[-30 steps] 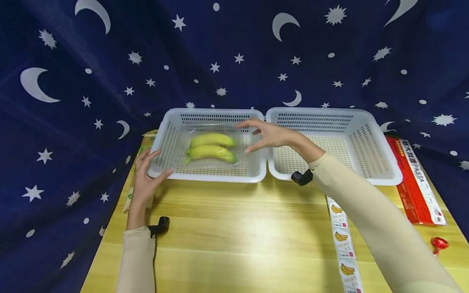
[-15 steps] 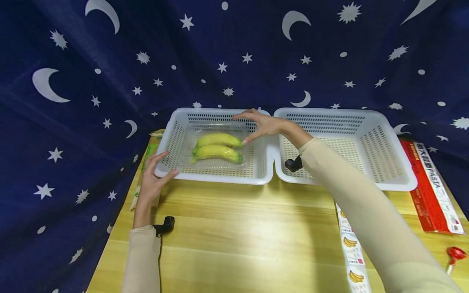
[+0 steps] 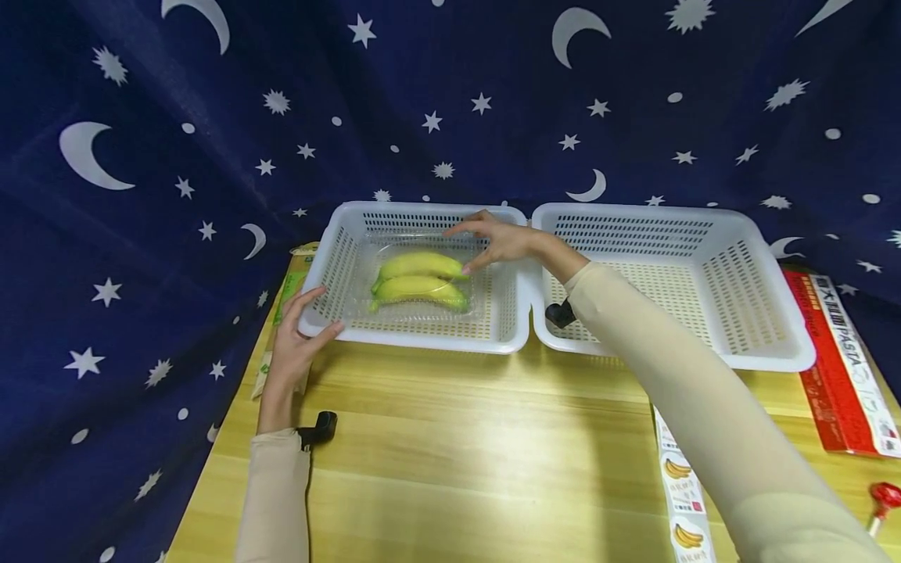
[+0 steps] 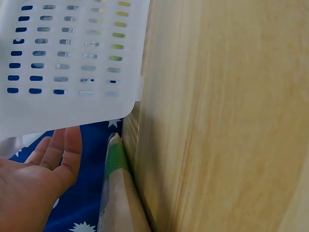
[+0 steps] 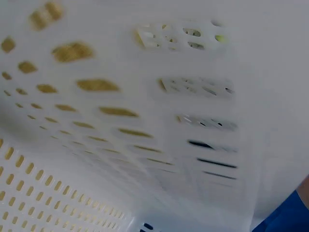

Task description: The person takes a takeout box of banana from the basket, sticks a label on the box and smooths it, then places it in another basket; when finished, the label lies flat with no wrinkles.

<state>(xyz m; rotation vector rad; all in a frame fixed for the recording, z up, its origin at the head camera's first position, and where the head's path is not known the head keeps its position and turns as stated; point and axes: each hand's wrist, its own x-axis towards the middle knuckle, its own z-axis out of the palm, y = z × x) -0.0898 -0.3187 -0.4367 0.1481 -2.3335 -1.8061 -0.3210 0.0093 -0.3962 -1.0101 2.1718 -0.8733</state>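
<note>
Two yellow-green bananas [image 3: 419,289] lie in a clear plastic box [image 3: 362,313] inside the left white basket [image 3: 436,342]. My right hand [image 3: 503,240] reaches in over the right side of that box. Its thumb and index finger are spread, the thumb by the tip of the upper banana; whether it touches the box cannot be told. Outside the front left corner of the basket is my left hand [image 3: 290,344], thumb and fingers spread apart at its rim. In the left wrist view, the left hand's fingers [image 4: 71,147] extend loosely beside the basket wall [image 4: 53,108].
A second white basket [image 3: 746,361] stands at the right. Beyond it lies a red pasta packet [image 3: 831,391]. A strip of banana stickers [image 3: 681,493] and a red lollipop [image 3: 884,494] lie nearer on the wooden table [image 3: 450,438]. A green-and-brown packet [image 3: 285,293] sits at far left.
My right hand has moved left, farther over the clear box, its thumb now close to the banana tip. My left hand stays at the basket corner. The head view has shifted slightly.
</note>
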